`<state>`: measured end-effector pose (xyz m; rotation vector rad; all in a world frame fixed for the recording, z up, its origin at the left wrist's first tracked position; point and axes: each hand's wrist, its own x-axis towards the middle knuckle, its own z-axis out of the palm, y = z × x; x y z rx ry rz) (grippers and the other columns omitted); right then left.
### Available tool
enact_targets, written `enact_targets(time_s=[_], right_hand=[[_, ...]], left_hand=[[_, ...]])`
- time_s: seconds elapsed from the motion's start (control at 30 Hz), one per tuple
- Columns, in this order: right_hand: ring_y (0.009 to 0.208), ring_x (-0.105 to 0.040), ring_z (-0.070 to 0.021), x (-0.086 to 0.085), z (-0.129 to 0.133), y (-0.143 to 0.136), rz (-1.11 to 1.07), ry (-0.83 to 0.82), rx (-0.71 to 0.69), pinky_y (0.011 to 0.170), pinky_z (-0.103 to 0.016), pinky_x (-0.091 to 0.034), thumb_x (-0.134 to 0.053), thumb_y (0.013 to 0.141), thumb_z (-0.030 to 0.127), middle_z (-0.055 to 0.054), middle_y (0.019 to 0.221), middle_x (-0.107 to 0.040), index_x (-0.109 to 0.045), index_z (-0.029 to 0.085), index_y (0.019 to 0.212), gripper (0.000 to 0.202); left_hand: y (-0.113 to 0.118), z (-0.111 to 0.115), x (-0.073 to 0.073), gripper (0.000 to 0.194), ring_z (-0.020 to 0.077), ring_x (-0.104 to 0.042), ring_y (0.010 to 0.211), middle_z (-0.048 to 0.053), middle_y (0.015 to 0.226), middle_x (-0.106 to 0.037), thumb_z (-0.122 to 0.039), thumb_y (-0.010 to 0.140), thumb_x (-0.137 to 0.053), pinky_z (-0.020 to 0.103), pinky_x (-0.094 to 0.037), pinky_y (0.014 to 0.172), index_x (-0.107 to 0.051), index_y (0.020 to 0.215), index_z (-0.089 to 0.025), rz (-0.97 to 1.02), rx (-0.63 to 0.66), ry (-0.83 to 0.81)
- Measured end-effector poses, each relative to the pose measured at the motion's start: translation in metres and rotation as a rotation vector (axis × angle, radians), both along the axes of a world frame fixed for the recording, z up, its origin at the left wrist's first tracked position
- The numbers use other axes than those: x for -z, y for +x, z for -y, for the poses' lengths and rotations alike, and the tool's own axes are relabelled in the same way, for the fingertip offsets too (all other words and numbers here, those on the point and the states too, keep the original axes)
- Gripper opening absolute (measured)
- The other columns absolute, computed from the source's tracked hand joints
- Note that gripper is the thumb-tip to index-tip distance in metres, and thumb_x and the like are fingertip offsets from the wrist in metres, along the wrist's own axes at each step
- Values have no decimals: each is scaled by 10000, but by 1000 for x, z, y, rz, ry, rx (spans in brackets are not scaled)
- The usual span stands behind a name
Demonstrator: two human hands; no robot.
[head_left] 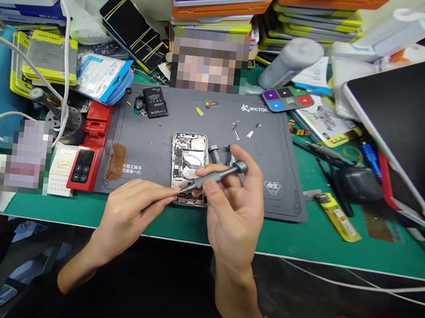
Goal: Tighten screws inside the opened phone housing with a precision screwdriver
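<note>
An opened phone [192,169] lies on the grey work mat [152,152], its inner parts exposed. My right hand [235,212] grips a grey screwdriver [214,177] above the phone's lower half, the shaft slanting down to the left. The thumb and fingertips of my left hand [129,213] are pinched together at the screwdriver's tip, by the phone's lower left edge. Whatever they pinch is too small or hidden to make out. Just right of the phone, more grey screwdrivers [215,154] are partly covered by my right hand.
A black phone battery [155,102] and small metal pieces [236,131] lie on the mat. A red device [82,168] flanks its left edge. Stacked boxes [221,3] and a bottle [291,61] stand behind. To the right are a yellow package [337,217] and a large black-screened device [401,133].
</note>
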<state>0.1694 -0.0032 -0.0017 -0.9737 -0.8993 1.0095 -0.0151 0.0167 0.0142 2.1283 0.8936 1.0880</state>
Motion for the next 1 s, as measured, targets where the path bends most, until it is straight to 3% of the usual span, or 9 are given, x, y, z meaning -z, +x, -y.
enact_targets(time_s=[0.2,0.73,1.0], right_hand=[[1031,-659,-99,0,0,1,-5,9,-3,844,-234,-596,-662,1050,202,-50,1116,-671,-458,272,1537,532],[1013,-673,-86,-1,-1,2,-3,-21,-26,899,-211,-616,-661,1050,191,-40,1110,-681,-463,278,1537,533],[984,-701,-147,-2,1,2,-11,-41,-13,767,-262,-660,-687,1027,197,-66,1099,-680,-473,271,1519,541]], left_hand=[[-1,0,0,174,127,-656,1053,6,1194,-694,-84,1146,-626,293,-501,910,-700,1291,-144,-3,20,-19],[-1,2,1,187,116,-658,1060,-6,1180,-698,-63,1138,-630,291,-511,912,-710,1286,-145,2,29,-28],[-1,2,1,170,113,-654,1060,-8,1200,-694,-65,1137,-632,291,-507,908,-703,1272,-138,9,35,-25]])
